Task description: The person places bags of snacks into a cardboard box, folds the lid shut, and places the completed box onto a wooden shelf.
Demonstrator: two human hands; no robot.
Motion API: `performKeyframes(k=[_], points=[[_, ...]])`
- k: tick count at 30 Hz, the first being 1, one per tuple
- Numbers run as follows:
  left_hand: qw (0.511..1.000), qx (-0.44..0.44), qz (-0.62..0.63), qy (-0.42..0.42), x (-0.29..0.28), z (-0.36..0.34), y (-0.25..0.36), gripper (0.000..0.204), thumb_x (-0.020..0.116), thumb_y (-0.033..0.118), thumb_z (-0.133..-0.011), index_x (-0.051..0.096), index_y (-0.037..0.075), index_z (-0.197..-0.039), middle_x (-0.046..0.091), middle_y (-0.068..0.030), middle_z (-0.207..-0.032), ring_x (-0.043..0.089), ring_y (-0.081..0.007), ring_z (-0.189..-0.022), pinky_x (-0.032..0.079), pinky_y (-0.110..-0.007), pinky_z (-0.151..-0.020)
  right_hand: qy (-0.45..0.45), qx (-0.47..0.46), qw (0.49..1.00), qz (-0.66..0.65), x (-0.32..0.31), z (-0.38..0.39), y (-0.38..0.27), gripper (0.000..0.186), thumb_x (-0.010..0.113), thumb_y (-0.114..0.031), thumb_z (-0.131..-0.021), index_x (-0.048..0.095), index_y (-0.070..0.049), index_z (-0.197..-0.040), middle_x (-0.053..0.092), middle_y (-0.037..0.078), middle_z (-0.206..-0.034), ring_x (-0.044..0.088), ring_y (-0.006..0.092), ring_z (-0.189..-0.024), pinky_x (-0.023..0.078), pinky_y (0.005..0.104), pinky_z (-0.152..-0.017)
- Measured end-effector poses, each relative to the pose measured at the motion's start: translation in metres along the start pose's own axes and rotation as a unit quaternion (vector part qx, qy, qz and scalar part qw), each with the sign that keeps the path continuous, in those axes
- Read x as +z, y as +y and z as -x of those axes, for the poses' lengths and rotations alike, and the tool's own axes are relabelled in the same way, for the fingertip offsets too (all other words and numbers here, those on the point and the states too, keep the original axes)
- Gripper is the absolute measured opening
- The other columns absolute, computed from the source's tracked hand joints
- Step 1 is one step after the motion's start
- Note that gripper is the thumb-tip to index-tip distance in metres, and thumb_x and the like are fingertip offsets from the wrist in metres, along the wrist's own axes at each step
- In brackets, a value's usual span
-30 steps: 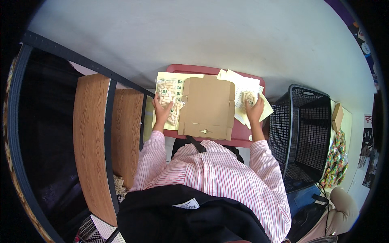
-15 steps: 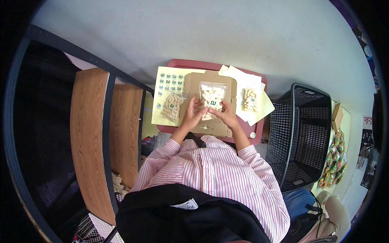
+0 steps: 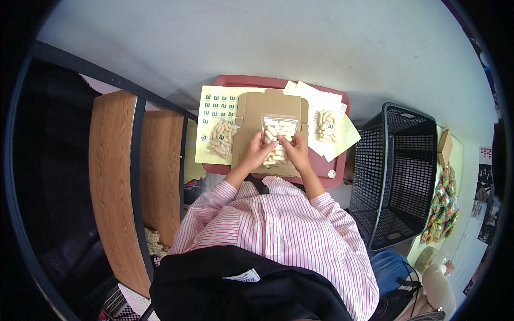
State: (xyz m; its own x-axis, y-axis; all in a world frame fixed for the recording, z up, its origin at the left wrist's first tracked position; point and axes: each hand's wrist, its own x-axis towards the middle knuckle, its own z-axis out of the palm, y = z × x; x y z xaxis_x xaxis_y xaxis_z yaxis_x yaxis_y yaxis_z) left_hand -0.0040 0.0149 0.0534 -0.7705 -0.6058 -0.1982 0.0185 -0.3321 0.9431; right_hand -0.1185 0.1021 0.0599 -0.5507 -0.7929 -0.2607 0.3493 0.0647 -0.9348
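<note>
A clear plastic bag of pale, stubby snack-like pieces [image 3: 279, 125] is held between my two hands above an open flat cardboard box [image 3: 251, 107]. My left hand [image 3: 259, 150] grips its left side, thumb on the front. From the right, my right hand [image 3: 296, 150] closes on the other edge, its thumb pressed near the round green-and-white sticker that it partly covers. A similar bag [image 3: 222, 138] lies to the left on a yellow sticker sheet [image 3: 214, 99] with rows of green-and-white stickers. Another filled bag [image 3: 326, 126] rests on loose papers [image 3: 342, 143] to the right.
Everything sits on a dark red board [image 3: 257, 82] against the wall. A black plastic crate [image 3: 393, 176] stands at the right, with colourful packets [image 3: 443, 206] beyond it. Wooden shelves [image 3: 113, 187] are at the left. Another person's arm [image 3: 438, 283] shows at lower right.
The held bag has tipped flatter over the cardboard, and my thumbs have moved up its front, covering more of the sticker. At lower right, the other person's hand has come into view.
</note>
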Motion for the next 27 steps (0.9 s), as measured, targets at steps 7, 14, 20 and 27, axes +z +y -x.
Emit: performKeyframes(k=[7, 14, 20, 27], points=[[1.0, -0.003, 0.002, -0.02, 0.002, -0.007, -0.001, 0.04, 0.059, 0.009, -0.084, 0.04, -0.003, -0.117, 0.054, -0.0084, -0.107, 0.053, -0.0119, -0.096, 0.045, -0.025, -0.081, 0.097, 0.178, 0.975, -0.095, -0.021, -0.01, 0.008, 0.044, 0.061, -0.011, -0.081, 0.042, 0.001, -0.119, 0.055, 0.012, -0.112, 0.05, 0.02, -0.106, 0.04, 0.0312, -0.087], [0.99, 0.022, -0.14, -0.022, -0.005, 0.008, 0.001, 0.059, 0.065, 0.018, -0.08, 0.034, -0.002, -0.126, 0.045, -0.0159, -0.121, 0.049, -0.0231, -0.109, 0.042, -0.036, -0.09, 0.044, 0.036, 0.998, 0.038, -0.015, -0.002, -0.005, 0.046, 0.062, -0.011, -0.081, 0.041, 0.003, -0.12, 0.057, 0.013, -0.104, 0.058, 0.0175, -0.09, 0.048, 0.0265, -0.075], [0.779, 0.015, -0.62, 0.096, -0.103, 0.031, -0.01, 0.071, 0.066, 0.028, -0.075, 0.03, 0.013, -0.135, 0.021, -0.0227, -0.138, 0.023, -0.0395, -0.125, 0.023, -0.048, -0.102, 0.153, 0.069, 0.981, 0.096, -0.072, -0.022, 0.031, 0.051, 0.07, -0.017, -0.076, 0.045, 0.01, -0.111, 0.059, 0.015, -0.099, 0.059, 0.0166, -0.085, 0.049, 0.0252, -0.068], [0.734, -0.001, -0.667, 0.125, -0.126, 0.014, -0.033, 0.068, 0.062, 0.02, -0.076, 0.03, 0.02, -0.136, 0.014, -0.0214, -0.141, 0.017, -0.0398, -0.127, 0.019, -0.052, -0.1, -0.213, -0.011, 0.873, 0.439, -0.057, -0.071, 0.009, 0.053, 0.074, -0.024, -0.07, 0.054, -0.006, -0.115, 0.063, 0.01, -0.098, 0.06, 0.0206, -0.087, 0.048, 0.0319, -0.076]])
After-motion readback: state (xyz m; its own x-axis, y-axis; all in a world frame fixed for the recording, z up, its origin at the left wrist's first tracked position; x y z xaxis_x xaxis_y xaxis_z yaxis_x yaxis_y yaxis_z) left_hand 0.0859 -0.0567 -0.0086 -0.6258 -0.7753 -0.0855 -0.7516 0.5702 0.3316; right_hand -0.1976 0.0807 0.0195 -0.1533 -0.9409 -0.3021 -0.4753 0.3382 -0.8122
